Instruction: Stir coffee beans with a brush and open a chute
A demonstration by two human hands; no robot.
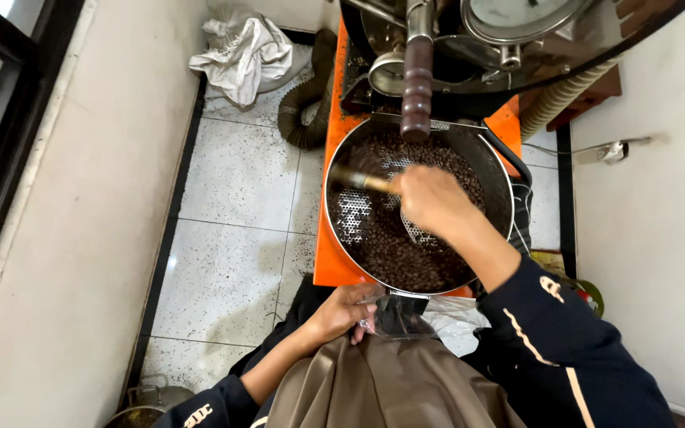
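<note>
Right hand (pixel 431 200) has its grip clamped on a wooden-handled brush (pixel 365 181), angled into the cooling tray (pixel 498 170) so it reaches the roasted coffee beans (pixel 394 257) on the perforated floor; left hand (pixel 348 311) pinches a clear plastic bag (pixel 394 321) under the tray's front chute (pixel 407 301), mouth placed to catch beans.

Count as observed, head view:

- One round perforated cooling tray (pixel 495 170), centre of frame, on one orange machine base (pixel 328 261).
- Roasted coffee beans (pixel 394 254) in the tray: too many to count.
- One brush (pixel 358 179), blurred, over the tray.
- Two hands: right hand (pixel 431 200) at centre, left hand (pixel 344 311) at lower centre.
- One clear plastic bag (pixel 394 321), lower centre.
- One dark wooden handle (pixel 417 83), top centre.
- One round dial gauge (pixel 517 14), top right.
- Two corrugated hoses: one dark (pixel 304 103), one beige (pixel 560 93).
- One crumpled white sack (pixel 243 51), upper left.
</note>
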